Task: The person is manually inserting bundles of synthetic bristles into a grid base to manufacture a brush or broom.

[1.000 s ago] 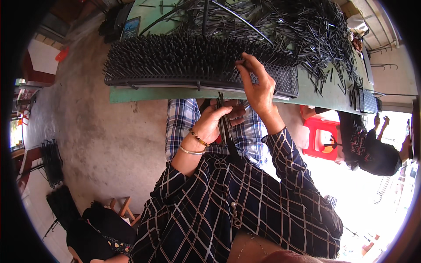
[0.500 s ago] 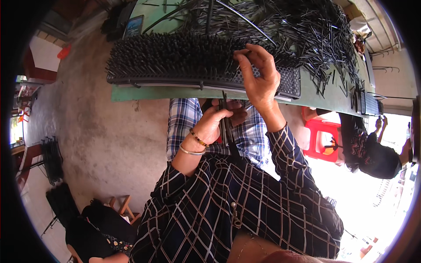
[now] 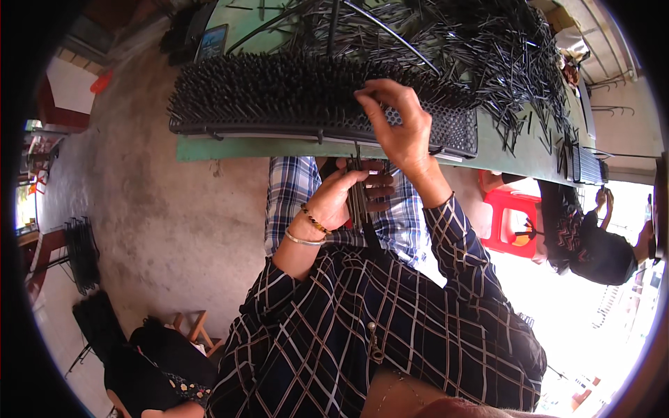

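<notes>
A long black perforated rack (image 3: 244, 131) lies along the near edge of the green table, densely filled with upright thin black sticks (image 3: 258, 87). Bare holes show toward its right end. Above the rack's front edge is my right hand (image 3: 404, 125), thumb and forefinger pinched at the stick tips; whatever lies between them is too small to make out. Over my lap, below the table edge, my left hand (image 3: 341, 195) holds a bundle of thin black sticks (image 3: 358, 202) that points up and down between the thumb and fingers.
A large heap of loose black sticks (image 3: 446, 42) covers the back and right of the green table (image 3: 516, 164). A red stool (image 3: 512, 216) and a person in dark clothes (image 3: 592, 244) are at right. Another person (image 3: 153, 369) sits at lower left.
My right hand has shifted slightly left and down along the rack. The fingers of my left hand have spread a little around the bundle, which stays over my lap.
</notes>
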Available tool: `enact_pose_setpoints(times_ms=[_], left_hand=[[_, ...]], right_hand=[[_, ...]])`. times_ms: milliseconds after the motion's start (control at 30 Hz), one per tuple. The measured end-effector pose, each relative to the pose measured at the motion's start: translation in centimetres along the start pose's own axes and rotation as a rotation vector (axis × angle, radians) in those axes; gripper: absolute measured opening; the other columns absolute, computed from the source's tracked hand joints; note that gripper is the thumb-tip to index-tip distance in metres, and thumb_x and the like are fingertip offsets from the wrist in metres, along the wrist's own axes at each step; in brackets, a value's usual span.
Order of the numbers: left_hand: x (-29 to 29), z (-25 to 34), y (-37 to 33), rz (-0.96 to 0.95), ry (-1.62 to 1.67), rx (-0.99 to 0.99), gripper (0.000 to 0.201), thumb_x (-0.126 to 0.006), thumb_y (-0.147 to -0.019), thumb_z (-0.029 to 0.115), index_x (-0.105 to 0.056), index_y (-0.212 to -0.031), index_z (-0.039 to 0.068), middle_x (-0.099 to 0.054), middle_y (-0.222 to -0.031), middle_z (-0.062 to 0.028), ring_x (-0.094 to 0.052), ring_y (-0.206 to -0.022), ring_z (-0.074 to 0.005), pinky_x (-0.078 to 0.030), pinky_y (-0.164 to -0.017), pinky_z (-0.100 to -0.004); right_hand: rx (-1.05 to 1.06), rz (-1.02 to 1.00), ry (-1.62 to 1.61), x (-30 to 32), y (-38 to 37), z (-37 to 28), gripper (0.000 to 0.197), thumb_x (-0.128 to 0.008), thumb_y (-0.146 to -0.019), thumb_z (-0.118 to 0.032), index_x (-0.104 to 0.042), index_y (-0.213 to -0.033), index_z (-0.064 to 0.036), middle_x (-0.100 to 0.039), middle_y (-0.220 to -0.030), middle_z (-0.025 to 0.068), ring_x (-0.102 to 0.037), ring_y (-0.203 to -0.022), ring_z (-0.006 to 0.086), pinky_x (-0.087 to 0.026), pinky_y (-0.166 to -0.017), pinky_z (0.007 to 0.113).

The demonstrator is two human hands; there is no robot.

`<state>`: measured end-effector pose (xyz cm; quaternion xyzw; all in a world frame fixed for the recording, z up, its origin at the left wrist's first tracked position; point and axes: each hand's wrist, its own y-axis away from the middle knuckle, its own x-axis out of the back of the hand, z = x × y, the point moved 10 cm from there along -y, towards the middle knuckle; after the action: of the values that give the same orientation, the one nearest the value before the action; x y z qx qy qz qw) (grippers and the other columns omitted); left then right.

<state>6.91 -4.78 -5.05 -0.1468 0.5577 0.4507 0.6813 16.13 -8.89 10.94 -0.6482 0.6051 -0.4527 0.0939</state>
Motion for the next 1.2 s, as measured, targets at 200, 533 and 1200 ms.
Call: enact_pose_setpoints(times_ms=[200, 533, 1200], left_hand=[[0.9, 0.7, 0.4, 0.045, -0.187, -0.028, 0.032, -0.045, -0.094, 0.014, -0.053, -0.123, 0.002, -0.064, -0.108, -0.0165, -0.063, -0.094, -0.0203, -0.052, -0.071, -0.0293], [-0.8, 1.6, 1.2, 0.041, -0.214, -0.032, 0.03, -0.052, -0.093, 0.015, -0.052, -0.121, 0.003, -0.063, -0.112, -0.0159, -0.065, -0.096, -0.0214, -0.053, -0.068, -0.0273], [-1.7, 2.9, 1.3, -0.024, -0.27, -0.15, 0.038, -0.045, -0.099, 0.027, -0.044, -0.131, 0.007, -0.062, -0.114, -0.0142, -0.063, -0.097, -0.0212, -0.055, -0.066, -0.0292]], right_hand=[[0.005, -0.02, 0.095, -0.8, 0.9, 0.6, 0.028, -0.071, -0.079, -0.004, -0.061, -0.105, -0.0035, -0.071, -0.092, 0.0055, -0.063, -0.09, 0.018, -0.048, -0.079, 0.029], [-0.001, -0.003, 0.117, -0.9, 0.9, 0.7, 0.026, -0.072, -0.078, -0.004, -0.063, -0.102, -0.0059, -0.071, -0.089, 0.003, -0.059, -0.087, 0.0168, -0.046, -0.077, 0.029], [-0.015, -0.039, 0.101, 1.0, 0.3, -0.7, 0.017, -0.071, -0.079, -0.014, -0.07, -0.092, -0.0031, -0.067, -0.091, 0.0082, -0.063, -0.081, 0.0216, -0.049, -0.07, 0.031]])
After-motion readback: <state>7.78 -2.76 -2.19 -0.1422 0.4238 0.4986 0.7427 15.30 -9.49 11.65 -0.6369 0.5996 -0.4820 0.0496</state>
